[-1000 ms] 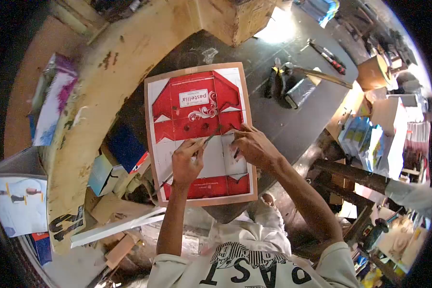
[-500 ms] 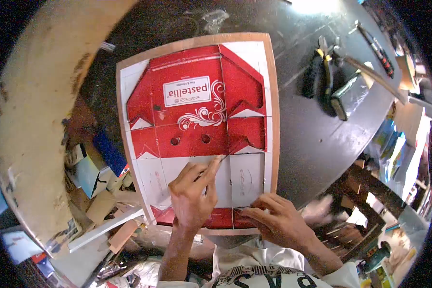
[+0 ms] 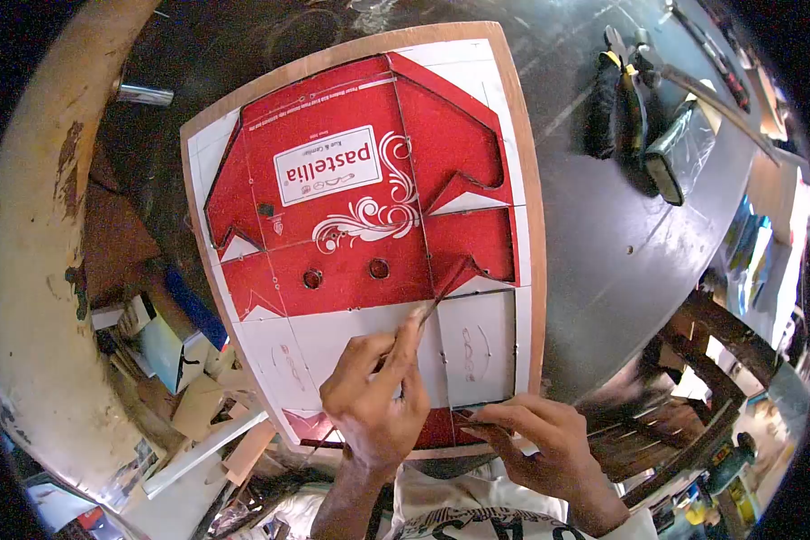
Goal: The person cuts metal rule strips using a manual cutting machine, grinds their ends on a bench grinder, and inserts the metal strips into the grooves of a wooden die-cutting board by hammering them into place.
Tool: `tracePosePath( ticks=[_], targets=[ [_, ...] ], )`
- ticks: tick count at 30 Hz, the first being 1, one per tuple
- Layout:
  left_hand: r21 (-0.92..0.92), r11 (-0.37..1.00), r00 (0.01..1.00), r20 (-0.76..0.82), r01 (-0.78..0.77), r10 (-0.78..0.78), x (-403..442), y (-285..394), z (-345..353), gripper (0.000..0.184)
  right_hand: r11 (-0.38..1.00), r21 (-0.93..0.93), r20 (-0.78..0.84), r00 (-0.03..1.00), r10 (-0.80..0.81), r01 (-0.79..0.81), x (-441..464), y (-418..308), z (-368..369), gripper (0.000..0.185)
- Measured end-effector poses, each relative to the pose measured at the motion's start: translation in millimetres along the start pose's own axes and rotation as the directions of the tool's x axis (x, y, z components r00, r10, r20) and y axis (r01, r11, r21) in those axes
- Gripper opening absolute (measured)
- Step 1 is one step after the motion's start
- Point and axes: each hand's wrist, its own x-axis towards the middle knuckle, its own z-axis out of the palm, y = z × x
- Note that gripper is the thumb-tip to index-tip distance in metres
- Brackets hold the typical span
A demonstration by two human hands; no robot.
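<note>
A wooden board [image 3: 528, 225] bears a red and white printed carton sheet [image 3: 333, 279] marked "pastellia", crossed by thin dark lines along its outlines. My left hand [image 3: 378, 396] is closed over the sheet's lower middle, pinching a slim dark pointed tool [image 3: 450, 283]. Its tip lies by a white notch in the red part; I cannot tell its exact kind. Near the board's lower edge is my right hand [image 3: 544, 445], thumb and fingers pressed together at a dark line. Whatever they pinch is too small to name.
Pliers [image 3: 623, 108] with black and yellow handles lie on the dark table [image 3: 594, 261], beside a hammer [image 3: 711, 103] and a plastic-wrapped block [image 3: 679, 153]. A worn, pale curved surface [image 3: 36, 270] stands at left. Scraps [image 3: 202, 405] of wood and card pile up below it.
The board appears larger, tilted and shifted left and up in view. My left hand keeps the tool near the same notch, and my right hand stays at the lower edge.
</note>
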Motion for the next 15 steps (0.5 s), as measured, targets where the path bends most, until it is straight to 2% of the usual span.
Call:
tracePosePath(
  ticks=[2,4,8,10,14,15],
  targets=[
    [-0.001,1.000,1.000,-0.001,0.001,-0.001,0.4,-0.3,1.4,0.052,1.000,0.005,-0.006,1.000,-0.004,0.004,-1.1,0.4,-2.0,0.029],
    [0.001,1.000,0.999,-0.030,0.018,-0.018,2.0,1.5,2.3,0.032,0.999,0.030,0.116,0.992,0.041,-0.045,-3.6,0.5,-6.1,0.039],
    [0.007,1.000,1.000,-0.021,0.000,0.000,2.1,0.5,2.4,0.031,0.999,0.032,0.100,0.995,0.003,-0.006,-2.5,1.3,-5.1,0.037],
    [-0.007,0.999,0.999,-0.026,0.033,-0.033,2.3,2.0,2.3,0.031,1.000,0.001,-0.001,1.000,-0.024,0.024,1.6,-0.8,-3.2,0.029],
    [0.029,0.999,1.000,0.001,0.019,-0.019,4.8,0.9,-1.2,0.031,1.000,-0.020,0.020,1.000,-0.006,0.007,2.0,-1.5,-6.1,0.028],
    [0.021,1.000,1.000,-0.003,-0.021,0.021,5.4,-0.8,-1.0,0.039,1.000,-0.016,0.022,1.000,0.003,-0.003,2.4,-1.5,-7.2,0.028]
  ],
)
